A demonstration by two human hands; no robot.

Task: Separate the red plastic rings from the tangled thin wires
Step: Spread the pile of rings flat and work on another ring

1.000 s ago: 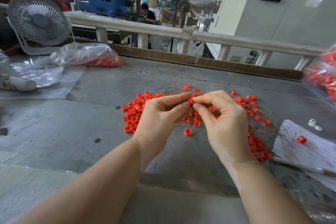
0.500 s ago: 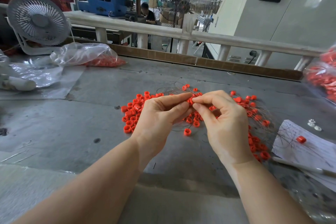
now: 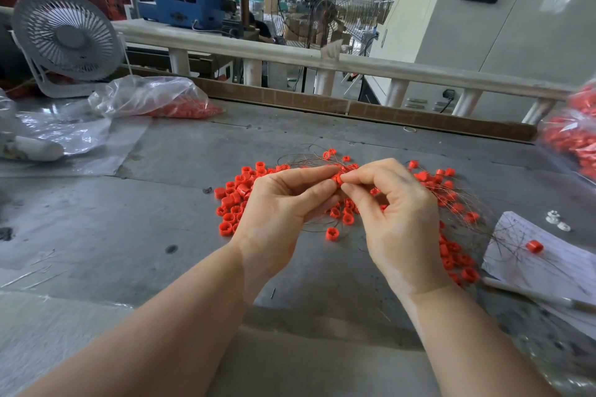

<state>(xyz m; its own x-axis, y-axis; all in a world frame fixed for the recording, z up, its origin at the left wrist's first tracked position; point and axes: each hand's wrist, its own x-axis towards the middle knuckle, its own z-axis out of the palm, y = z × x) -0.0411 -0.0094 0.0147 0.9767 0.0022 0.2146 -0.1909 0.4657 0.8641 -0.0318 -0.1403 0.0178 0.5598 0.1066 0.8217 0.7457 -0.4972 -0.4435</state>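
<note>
- The rings (image 3: 335, 213) you sort are red plastic, smooth, with a soft shine.
- The wires (image 3: 306, 161) are thin dark metal, bare and dull.
- Your table (image 3: 129, 219) is grey, matt and rough, with scratches and dark spots.
- The bag (image 3: 145, 97) at your far left is clear plastic film, glossy and wrinkled.
- The paper (image 3: 554, 264) at your right is white and matt, with creases.
- The fan (image 3: 64, 39) is pale grey plastic, matt.
- The rail (image 3: 290, 55) behind the table looks painted white, worn and a little dirty.
</note>
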